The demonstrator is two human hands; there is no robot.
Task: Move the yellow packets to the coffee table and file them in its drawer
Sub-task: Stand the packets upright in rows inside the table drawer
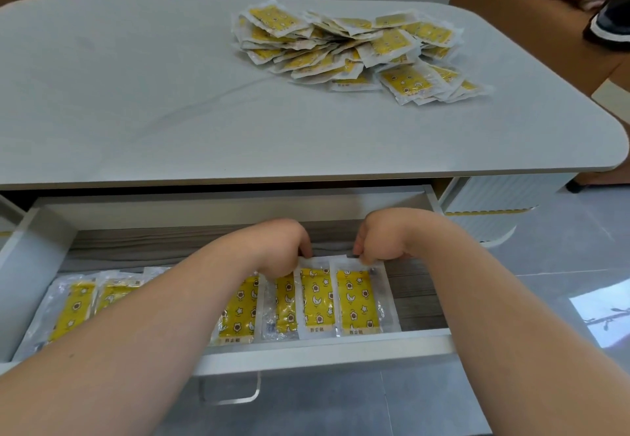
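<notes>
Currently, the rightmost packet [358, 299] in the drawer [324, 350] is pinched at its top edge by the right hand [381, 241], and the neighbouring packet [315, 299] is gripped likewise by the left hand [283, 248]. Both are laid with long axes running front to back, just below the hands. The unfiled pile [351, 46] is left on the table [136, 94], well apart, nearer the right hand.

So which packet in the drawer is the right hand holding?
The rightmost packet in the row: the right hand pinches its top edge; the left hand holds its neighbour.
</notes>
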